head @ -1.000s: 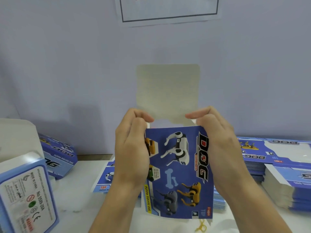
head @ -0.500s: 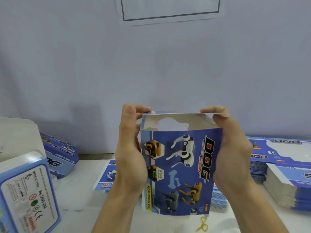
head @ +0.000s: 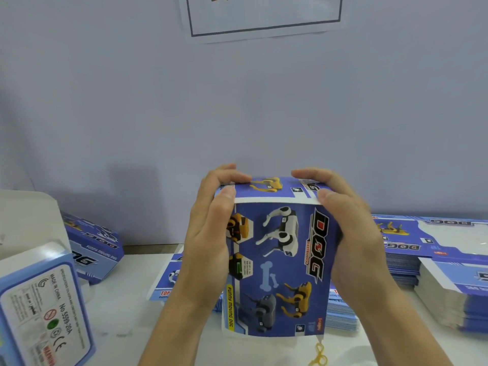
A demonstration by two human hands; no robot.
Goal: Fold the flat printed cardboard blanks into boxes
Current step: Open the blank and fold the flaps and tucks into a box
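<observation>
A blue printed box (head: 280, 262) with robot dogs and the word DOG stands upright in front of me, its top flap folded down flat. My left hand (head: 211, 233) grips its left side, fingers curled over the top edge and thumb on the front corner. My right hand (head: 346, 233) grips the right side the same way, fingers over the top flap. Behind the box lies a stack of flat blanks (head: 340, 310), partly hidden.
Folded boxes stand at the left: one close by (head: 45, 307) showing its label and one further back (head: 92, 249). Tall stacks of flat blanks (head: 435, 260) fill the right side of the white table (head: 124, 299). A yellow clip (head: 318, 355) lies near the front edge. A wall rises behind.
The top flap, which stood upright a second ago, has been folded down and closed onto the box. Both hands shifted up over the top edge.
</observation>
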